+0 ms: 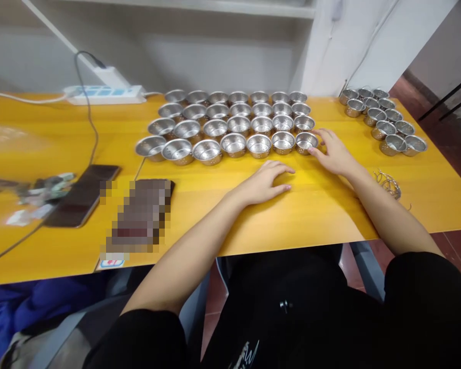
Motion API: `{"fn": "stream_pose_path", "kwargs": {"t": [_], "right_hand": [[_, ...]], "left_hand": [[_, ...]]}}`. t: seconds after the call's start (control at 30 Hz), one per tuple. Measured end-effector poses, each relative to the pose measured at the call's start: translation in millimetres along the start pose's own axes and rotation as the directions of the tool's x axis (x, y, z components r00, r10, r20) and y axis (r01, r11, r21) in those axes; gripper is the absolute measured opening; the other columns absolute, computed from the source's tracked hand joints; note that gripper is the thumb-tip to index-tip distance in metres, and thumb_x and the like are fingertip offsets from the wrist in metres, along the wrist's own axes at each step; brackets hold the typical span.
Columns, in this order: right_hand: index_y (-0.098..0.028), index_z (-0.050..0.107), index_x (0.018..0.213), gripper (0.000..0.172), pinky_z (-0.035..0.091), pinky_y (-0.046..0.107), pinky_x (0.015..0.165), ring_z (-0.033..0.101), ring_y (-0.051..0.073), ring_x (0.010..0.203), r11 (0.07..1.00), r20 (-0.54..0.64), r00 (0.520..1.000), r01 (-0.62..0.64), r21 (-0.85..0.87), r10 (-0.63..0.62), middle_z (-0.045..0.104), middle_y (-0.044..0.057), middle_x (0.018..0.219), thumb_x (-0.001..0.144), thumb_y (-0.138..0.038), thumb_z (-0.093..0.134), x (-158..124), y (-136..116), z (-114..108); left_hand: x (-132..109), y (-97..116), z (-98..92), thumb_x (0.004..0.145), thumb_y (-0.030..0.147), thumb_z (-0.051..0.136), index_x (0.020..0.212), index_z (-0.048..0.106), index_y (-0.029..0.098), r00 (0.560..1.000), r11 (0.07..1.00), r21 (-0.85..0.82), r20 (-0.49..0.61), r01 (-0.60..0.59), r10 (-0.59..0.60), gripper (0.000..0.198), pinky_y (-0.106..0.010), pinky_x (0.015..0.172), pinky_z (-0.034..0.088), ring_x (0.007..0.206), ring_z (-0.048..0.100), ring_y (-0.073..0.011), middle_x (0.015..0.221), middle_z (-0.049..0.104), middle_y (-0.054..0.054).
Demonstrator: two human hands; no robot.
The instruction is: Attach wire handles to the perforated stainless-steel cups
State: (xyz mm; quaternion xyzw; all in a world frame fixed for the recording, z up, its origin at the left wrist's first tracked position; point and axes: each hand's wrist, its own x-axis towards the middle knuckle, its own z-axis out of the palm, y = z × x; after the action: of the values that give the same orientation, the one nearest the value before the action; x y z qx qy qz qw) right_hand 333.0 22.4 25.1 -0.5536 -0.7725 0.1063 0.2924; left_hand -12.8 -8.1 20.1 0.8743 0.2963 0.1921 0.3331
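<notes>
Both hands are out on the yellow tabletop (322,215). The left hand (267,182) lies flat and empty, while the right hand (332,151) rests its fingertips (314,149) against the corner cup (306,142) of a neat four-row block of steel cups (234,125). A smaller cluster (384,120) sits well apart to the right, and a phone (82,195) lies to the left.

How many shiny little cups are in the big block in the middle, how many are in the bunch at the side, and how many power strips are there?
cups in the big block: 28 (4 rows of 7)
cups in the side bunch: about 12, as they crowd together
power strip: 1
Total: about 41
</notes>
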Motion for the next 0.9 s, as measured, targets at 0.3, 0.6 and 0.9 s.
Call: {"fn": "stream_pose_path", "kwargs": {"t": [0.3, 0.6, 0.9], "right_hand": [[-0.019, 0.077, 0.181, 0.066, 0.05, 0.082, 0.149, 0.064, 0.058, 0.173, 0.975, 0.163, 0.985, -0.024, -0.223, 0.061, 0.069, 0.026, 0.188, 0.12, -0.044, 0.077, -2.8, -11.1, 12.1], [-0.015, 0.086, 0.169, 0.05, 0.058, 0.07, 0.142, 0.073, 0.054, 0.159, 0.952, 0.218, 0.965, -0.077, -0.297, 0.146, 0.083, 0.026, 0.165, 0.125, -0.034, 0.073, 0.3, -34.4, 8.6], [-0.017, 0.088, 0.163, 0.044, 0.059, 0.067, 0.14, 0.075, 0.05, 0.155, 0.95, 0.218, 0.968, -0.055, -0.307, 0.126, 0.086, 0.024, 0.165, 0.127, -0.033, 0.071, -2.4, -30.7, 12.2]], "left_hand": [[2.3, -4.4, -5.3, 0.113, 0.058, 0.073, 0.166, 0.082, 0.014, 1.0, 0.999, 0.045, 0.002, -0.009, 0.009, 0.069, -0.067, 0.153, 0.051, 0.166, 0.069, -0.0453, 0.168, 0.081, -0.024], [-0.6, -4.7, -9.4, 0.113, 0.069, 0.076, 0.159, 0.084, 0.02, 0.999, 0.999, 0.021, 0.006, 0.038, -0.038, 0.068, -0.077, 0.155, 0.049, 0.168, 0.071, -0.0479, 0.17, 0.082, -0.022], [-3.3, -6.3, -7.6, 0.114, 0.067, 0.077, 0.161, 0.084, 0.018, 0.999, 0.999, -0.008, 0.022, 0.049, -0.049, 0.068, -0.076, 0.154, 0.05, 0.168, 0.07, -0.0484, 0.17, 0.081, -0.025]]}}
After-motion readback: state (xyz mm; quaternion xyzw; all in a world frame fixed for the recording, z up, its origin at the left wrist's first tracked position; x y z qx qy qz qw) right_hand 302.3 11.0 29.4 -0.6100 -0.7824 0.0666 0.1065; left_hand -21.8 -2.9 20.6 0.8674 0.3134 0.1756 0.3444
